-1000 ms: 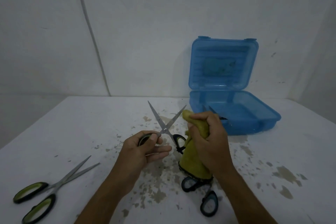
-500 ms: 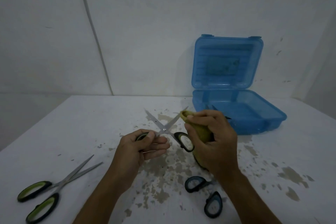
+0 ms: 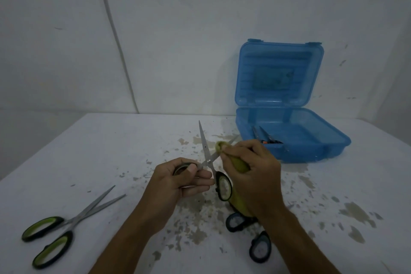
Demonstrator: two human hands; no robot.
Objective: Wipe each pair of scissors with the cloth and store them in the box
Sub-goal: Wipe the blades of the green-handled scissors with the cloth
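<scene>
Scissors (image 3: 208, 158) with green-and-black handles are held open above the table (image 3: 111, 151), blades spread in a V. The left hand (image 3: 182, 179) grips one handle loop; the right hand (image 3: 251, 169) pinches a yellow-green cloth (image 3: 239, 163) around the right blade. Behind the right hand, the open blue box (image 3: 311, 140) already holds scissors. Another green-handled pair (image 3: 64, 224) lies far left, and a blue-handled pair (image 3: 249, 236) lies under the right wrist.

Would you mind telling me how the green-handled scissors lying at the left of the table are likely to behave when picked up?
The green-handled scissors lie with blades parted, so they will probably swing at the pivot. Metal blades suggest stiffness and some weight. Lying flat, they seem unlikely to roll.
</scene>
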